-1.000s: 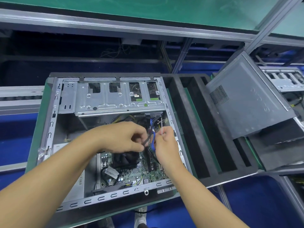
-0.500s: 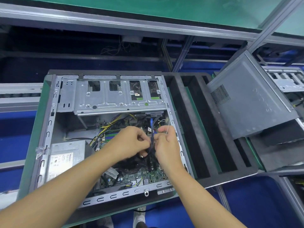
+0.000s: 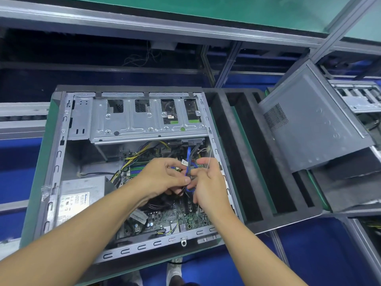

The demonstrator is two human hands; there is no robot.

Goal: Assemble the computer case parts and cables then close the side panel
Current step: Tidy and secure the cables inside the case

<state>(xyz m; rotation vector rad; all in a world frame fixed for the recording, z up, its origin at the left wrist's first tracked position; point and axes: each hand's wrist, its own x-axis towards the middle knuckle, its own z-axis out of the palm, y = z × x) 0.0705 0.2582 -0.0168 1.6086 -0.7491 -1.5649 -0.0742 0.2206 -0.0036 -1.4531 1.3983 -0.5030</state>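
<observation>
We work inside the open computer case point(image 3: 59, 153). Our left hand point(image 3: 165, 178) pinches the blue-and-black cable bundle point(image 3: 191, 155) above the motherboard point(image 3: 177, 215), near the case's right wall. Our right hand point(image 3: 208, 188) pinches a thin white tie point(image 3: 209, 159) just beside it. The side panel point(image 3: 313, 129) leans tilted, far right.

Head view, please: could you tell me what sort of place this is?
Probably a computer assembly line: an open computer case lies on a foam tray, another case sits at right, and a metal frame runs behind.
</observation>
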